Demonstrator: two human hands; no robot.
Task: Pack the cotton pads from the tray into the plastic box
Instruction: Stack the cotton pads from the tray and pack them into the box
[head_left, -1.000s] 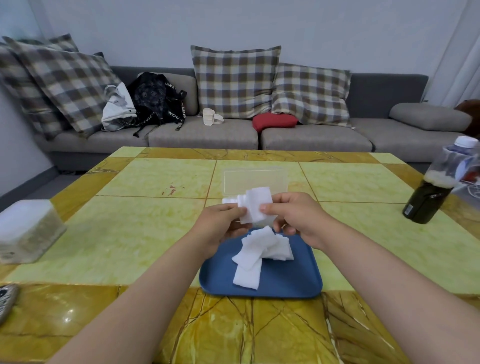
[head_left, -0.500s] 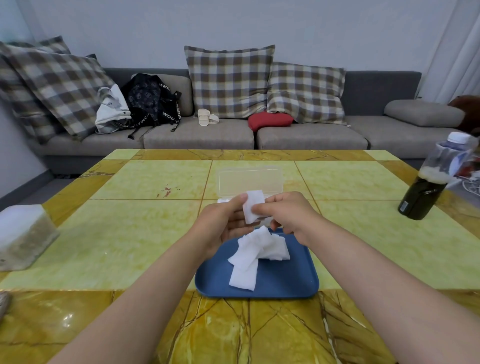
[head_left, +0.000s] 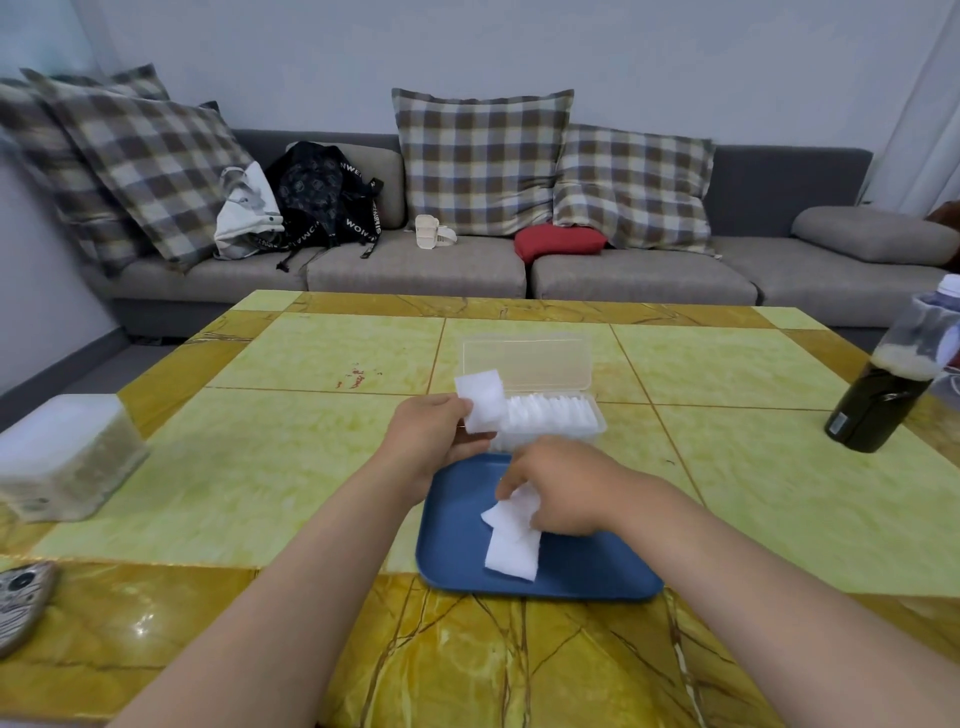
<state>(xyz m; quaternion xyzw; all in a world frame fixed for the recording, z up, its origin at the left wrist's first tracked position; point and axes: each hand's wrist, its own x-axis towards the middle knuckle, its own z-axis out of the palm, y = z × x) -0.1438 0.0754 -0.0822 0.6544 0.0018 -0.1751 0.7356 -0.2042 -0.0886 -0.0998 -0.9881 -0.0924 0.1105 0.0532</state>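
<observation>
A clear plastic box with its lid raised stands just behind a blue tray; a row of white cotton pads stands inside it. My left hand holds a small stack of cotton pads at the box's left end. My right hand is down on the tray, fingers pinching the loose pile of pads that lies there. Part of that pile is hidden under the hand.
A dark bottle stands at the table's right edge. A white lidded container sits at the left, and a phone lies at the near left corner. A sofa with cushions and bags is behind the table.
My right hand has let go of the stack held in front of the box and dropped onto the tray's pile. The left hand keeps the stack, and the box is now uncovered.
</observation>
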